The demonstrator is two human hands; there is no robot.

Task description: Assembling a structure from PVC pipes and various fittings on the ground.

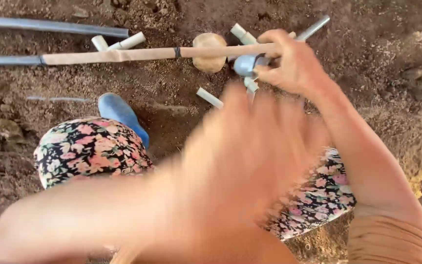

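Observation:
My right hand [291,63] grips a grey pipe fitting [245,64] at the end of a long pipe [123,55] that lies across the soil, partly wrapped in tan tape. My left hand [242,161] is blurred in the middle of the view, close to the camera, fingers spread, holding nothing I can see. A round tan stone [209,53] lies under the pipe beside the fitting. Short white pipe pieces [210,98] lie around it.
Bare brown soil [391,58] all around. Another grey pipe [54,26] lies at the top left, with short white pieces [123,42] near it. My floral-trousered knees [91,149] and a blue shoe [120,115] are below. A thin grey rod [313,28] sticks out past my right hand.

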